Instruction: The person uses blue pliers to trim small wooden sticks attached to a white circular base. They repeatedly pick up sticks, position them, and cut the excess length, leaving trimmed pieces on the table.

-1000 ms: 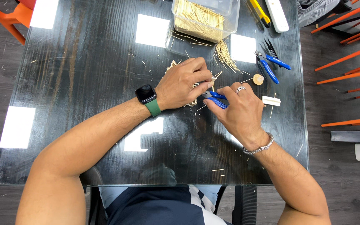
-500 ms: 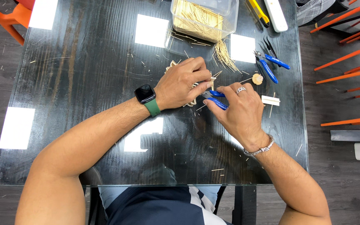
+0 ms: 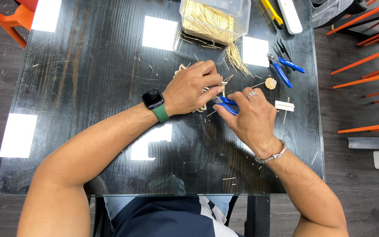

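— Hands first: what are they doing?
— The left hand (image 3: pixel 194 87) is curled down over a small pale wooden piece (image 3: pixel 207 90) made of thin sticks, pinning it against the dark glass surface (image 3: pixel 88 79) with fingertips pinched together. The right hand (image 3: pixel 251 116) is closed around blue-handled pliers (image 3: pixel 227 104), whose tip points at that piece.
— Where does the piece sit?
— Near the middle of the surface, mostly hidden under the left hand.
— And around them?
— A clear plastic box of sticks (image 3: pixel 213 17) stands at the far edge, a loose bundle of sticks (image 3: pixel 235 59) just beside it. A second pair of blue pliers (image 3: pixel 281 72) lies to the right, near a small round wooden disc (image 3: pixel 270 82).
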